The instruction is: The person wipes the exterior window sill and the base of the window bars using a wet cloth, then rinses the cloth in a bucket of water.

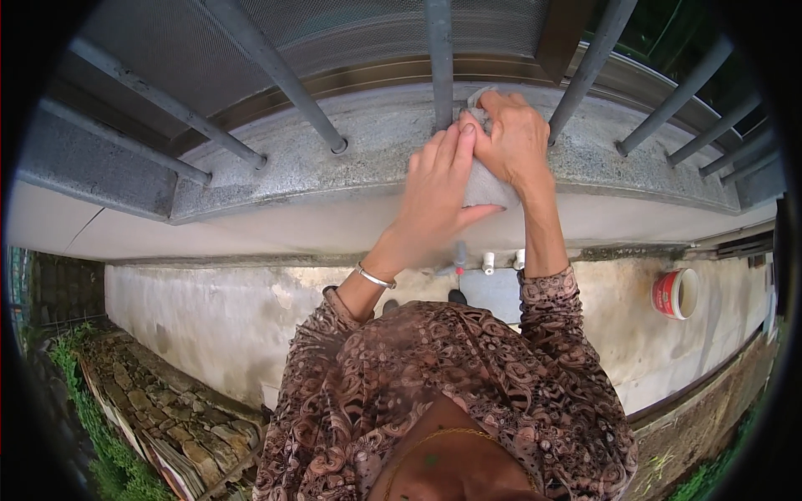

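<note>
A light grey cloth (490, 188) lies bunched over the front edge of a metal window sill (376, 131), beside an upright bar (440, 69) of the window grille. My right hand (514, 134) grips the upper part of the cloth on the sill, to the right of that bar. Just left of it, my left hand (438, 178) rests with its fingers fairly straight, its fingertips touching the right hand and its thumb lying across the cloth. Part of the cloth is hidden under both hands.
More grille bars (294, 81) rise from the sill on both sides, before a window screen (376, 31). Below, white pipe ends (488, 263) stand by the wall's foot. A red and white bucket (673, 294) stands at the right on the concrete floor (207, 325).
</note>
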### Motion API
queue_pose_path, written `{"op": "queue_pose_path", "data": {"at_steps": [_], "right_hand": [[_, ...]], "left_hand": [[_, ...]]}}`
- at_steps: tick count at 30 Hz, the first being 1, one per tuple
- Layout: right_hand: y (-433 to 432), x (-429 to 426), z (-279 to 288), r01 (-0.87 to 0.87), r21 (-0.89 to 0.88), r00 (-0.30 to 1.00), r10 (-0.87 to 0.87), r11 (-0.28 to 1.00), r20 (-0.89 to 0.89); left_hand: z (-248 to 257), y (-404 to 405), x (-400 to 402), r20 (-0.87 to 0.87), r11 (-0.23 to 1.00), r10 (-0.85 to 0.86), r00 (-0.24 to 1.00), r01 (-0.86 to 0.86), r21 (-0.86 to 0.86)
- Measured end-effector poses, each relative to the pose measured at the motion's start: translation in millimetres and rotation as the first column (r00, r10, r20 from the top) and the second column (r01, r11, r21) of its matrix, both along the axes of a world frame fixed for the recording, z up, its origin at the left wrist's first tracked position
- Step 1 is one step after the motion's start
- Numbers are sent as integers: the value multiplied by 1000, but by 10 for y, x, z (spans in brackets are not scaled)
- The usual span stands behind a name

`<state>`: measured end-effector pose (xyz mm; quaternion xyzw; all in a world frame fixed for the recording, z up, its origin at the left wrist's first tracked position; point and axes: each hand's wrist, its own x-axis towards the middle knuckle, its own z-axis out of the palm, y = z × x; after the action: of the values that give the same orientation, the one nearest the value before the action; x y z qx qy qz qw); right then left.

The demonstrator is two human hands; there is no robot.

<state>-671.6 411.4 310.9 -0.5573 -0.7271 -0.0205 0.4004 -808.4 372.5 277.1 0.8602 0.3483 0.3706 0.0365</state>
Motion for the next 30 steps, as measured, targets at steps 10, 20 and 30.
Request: {"op": "queue_pose_path", "data": {"at_steps": [10,20,30], "right_hand": [[-561,-283,-90,-211,106,893,236,972,-383],[-147,414,45,81,603,985,30,794,-172],[-170,172,-224,-21,49,997,25,999,-73]], "left_hand": [[112,-280,-567,12,956,-277,961,274,100],[399,-77,-930,57,976,166,985,-172,136],[391,502,-412,-260,994,13,966,15,108]]}}
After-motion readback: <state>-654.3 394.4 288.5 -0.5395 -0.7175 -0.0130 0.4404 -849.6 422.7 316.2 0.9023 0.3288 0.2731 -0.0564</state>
